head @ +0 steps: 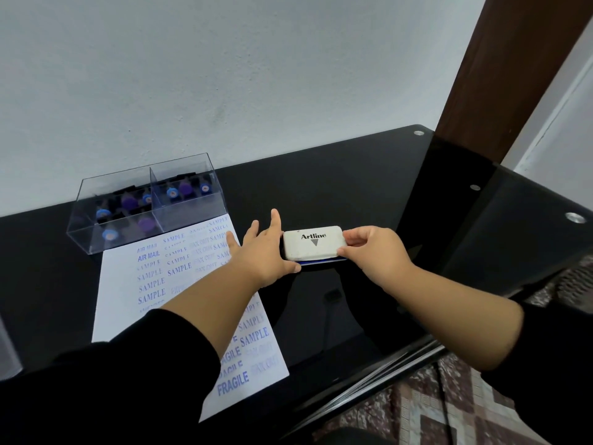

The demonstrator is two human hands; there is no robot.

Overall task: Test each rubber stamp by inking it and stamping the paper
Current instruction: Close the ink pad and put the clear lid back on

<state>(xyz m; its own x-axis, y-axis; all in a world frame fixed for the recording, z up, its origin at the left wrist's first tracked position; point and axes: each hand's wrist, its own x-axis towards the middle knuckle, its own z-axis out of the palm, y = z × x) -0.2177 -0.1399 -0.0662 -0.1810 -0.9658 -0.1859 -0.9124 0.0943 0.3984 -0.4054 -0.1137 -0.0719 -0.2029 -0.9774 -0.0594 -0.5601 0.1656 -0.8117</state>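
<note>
A white Artline ink pad [313, 243] lies on the black glass table [369, 194], its lid slightly raised over the blue base. My right hand [373, 252] pinches the lid's right end between thumb and fingers. With straight fingers, my left hand [263, 252] rests against the pad's left end, its thumb at the front edge. A white paper [128, 284] covered with blue SAMPLE, AIR MAIL and FRAGILE prints lies to the left, partly under my left arm. Behind it, a clear plastic box [146, 205] holds several blue and purple stamps [184, 188].
A white wall runs along the table's back edge. A brown wooden post [500, 75] stands at the back right. The table's front right edge borders a patterned carpet [449, 409]. A clear object [8, 351] is cut off at the left edge.
</note>
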